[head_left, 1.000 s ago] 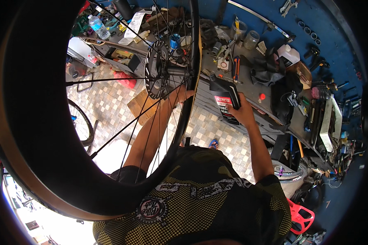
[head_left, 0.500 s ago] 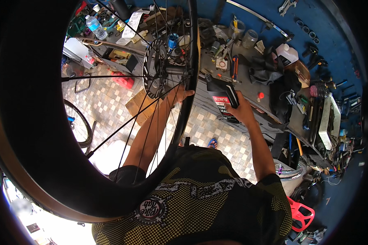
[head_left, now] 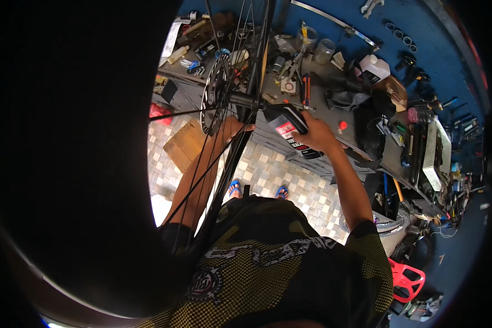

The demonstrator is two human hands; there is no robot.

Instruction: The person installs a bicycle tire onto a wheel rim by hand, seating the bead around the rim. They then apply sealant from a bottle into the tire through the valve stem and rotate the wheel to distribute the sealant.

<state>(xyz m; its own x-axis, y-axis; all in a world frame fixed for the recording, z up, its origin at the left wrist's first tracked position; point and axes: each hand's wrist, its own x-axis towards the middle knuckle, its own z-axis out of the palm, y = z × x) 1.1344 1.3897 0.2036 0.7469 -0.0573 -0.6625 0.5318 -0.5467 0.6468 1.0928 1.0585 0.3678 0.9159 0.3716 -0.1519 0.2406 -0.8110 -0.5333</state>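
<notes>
A bicycle wheel fills the left of the view, its black tyre (head_left: 93,191) very close to the camera. Thin spokes run to the hub (head_left: 240,101), which carries a disc rotor (head_left: 216,93). My left hand (head_left: 236,129) is behind the spokes just below the hub and grips the wheel there. My right hand (head_left: 318,134) is closed around a black bottle (head_left: 290,131) with a red and white label. The bottle is tilted, its tip pointing at the right end of the hub axle.
A grey workbench (head_left: 333,109) crowded with tools, jars and a white container runs behind the wheel under a blue wall hung with wrenches. On the tiled floor lie a cardboard box (head_left: 186,143) and my blue sandals (head_left: 235,188). A red stool (head_left: 404,279) stands lower right.
The wheel has swung nearer, its tyre now blocking the whole left side. My right hand has brought the bottle up and left until its tip is at the hub.
</notes>
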